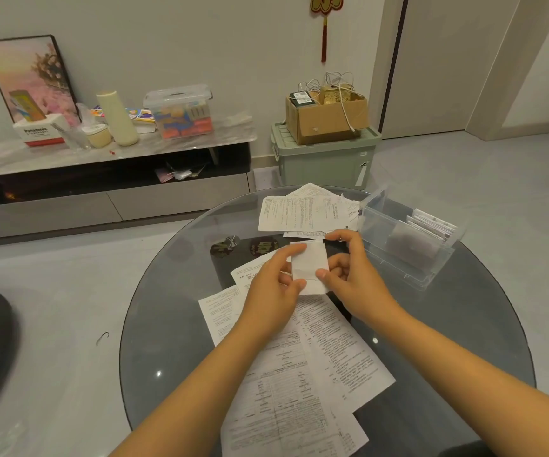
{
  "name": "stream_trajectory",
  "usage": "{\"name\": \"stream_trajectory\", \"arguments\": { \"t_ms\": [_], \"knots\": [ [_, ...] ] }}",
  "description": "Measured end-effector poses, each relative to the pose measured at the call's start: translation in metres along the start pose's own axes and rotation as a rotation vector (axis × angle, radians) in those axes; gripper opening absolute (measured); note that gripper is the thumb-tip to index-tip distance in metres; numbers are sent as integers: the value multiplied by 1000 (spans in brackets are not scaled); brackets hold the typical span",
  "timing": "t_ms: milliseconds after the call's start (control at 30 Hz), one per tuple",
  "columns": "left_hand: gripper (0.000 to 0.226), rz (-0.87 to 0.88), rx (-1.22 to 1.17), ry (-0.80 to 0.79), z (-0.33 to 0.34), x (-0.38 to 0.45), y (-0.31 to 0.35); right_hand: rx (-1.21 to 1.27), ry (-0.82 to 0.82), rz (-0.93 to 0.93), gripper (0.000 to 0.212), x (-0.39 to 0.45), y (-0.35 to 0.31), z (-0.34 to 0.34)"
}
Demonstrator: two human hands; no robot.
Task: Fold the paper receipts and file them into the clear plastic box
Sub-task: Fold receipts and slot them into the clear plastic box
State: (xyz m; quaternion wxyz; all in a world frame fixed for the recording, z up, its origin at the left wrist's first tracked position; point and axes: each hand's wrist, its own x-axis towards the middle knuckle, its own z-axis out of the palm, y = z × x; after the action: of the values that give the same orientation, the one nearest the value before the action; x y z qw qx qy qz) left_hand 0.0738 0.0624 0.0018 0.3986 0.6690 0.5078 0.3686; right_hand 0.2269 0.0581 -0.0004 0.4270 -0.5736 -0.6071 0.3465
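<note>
The person holds a small folded receipt (309, 267) above the middle of the round glass table (167, 324), between both hands. The left hand (271, 285) pinches its left edge with thumb and fingers, and the right hand (349, 275) pinches the right edge, with the index finger lifted to the top corner. I think the paper is held up in the air like this because the fold is being pressed flat between the fingers; the table under it is covered with other sheets, so there is little free surface for creasing.

The clear plastic box (398, 255) stands at the right edge of the table, just beside the right hand, so the filing move can be short. Several folded receipts (431, 225) already stand upright in its far part. Unfolded receipts (302, 209) lie at the far edge, and more printed sheets (299, 374) lie spread at the near edge, probably waiting for their turn.
</note>
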Motion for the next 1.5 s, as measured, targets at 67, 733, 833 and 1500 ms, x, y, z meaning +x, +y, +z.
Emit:
{"name": "stream_trajectory", "arguments": {
  "t_ms": [67, 733, 833, 1500],
  "knots": [
    [48, -5, 14, 12, -2, 1, -2, -62, -64, -57, 47, -1, -1, -3],
    [7, 12, -58, 175, 22, 22, 40, -333, 64, -76, 14, 3, -21, -49],
    [6, 21, -17, 118, 29, 36, 56, -383, 88, -58, 14, 5, -23, -71],
    [30, 380, 410, -255, 120, 125, 102, -456, 718, 40, 4, 37, 23, -167]
  ]
}}
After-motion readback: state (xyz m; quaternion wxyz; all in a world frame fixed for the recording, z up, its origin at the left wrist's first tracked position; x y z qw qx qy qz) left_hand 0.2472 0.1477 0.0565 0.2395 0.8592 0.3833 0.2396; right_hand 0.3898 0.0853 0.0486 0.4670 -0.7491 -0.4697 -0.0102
